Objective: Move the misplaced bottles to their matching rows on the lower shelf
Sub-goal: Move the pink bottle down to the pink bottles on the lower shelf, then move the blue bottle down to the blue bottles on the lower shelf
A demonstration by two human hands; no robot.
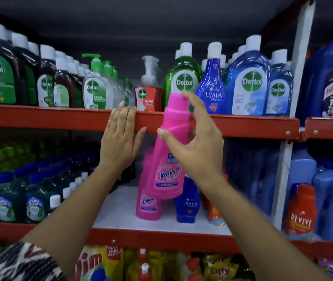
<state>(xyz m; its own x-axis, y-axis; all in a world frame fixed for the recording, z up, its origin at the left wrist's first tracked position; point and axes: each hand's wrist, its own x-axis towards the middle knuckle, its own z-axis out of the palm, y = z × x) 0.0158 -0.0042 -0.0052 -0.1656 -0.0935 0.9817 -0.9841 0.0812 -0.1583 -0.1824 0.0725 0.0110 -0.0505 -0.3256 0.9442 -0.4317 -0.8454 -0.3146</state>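
Note:
My right hand (198,147) grips a pink Vanish bottle (167,159) by its upper part. The bottle hangs tilted in front of the red edge of the upper shelf (252,125). Its base is just above a second pink Vanish bottle (147,207) that stands on the white lower shelf (117,211). A dark blue Ujala bottle (187,203) stands next to that one on the lower shelf. Another blue Ujala bottle (212,86) stands on the upper shelf among the Dettol bottles. My left hand (121,138) rests flat and open against the upper shelf's edge.
Dettol bottles fill the upper shelf, with a red foaming pump bottle (148,92) at its middle. Green and dark Lizol bottles (19,199) crowd the lower shelf's left. Blue bottles and an orange Revive bottle (301,211) stand at the right, behind a white upright (285,179).

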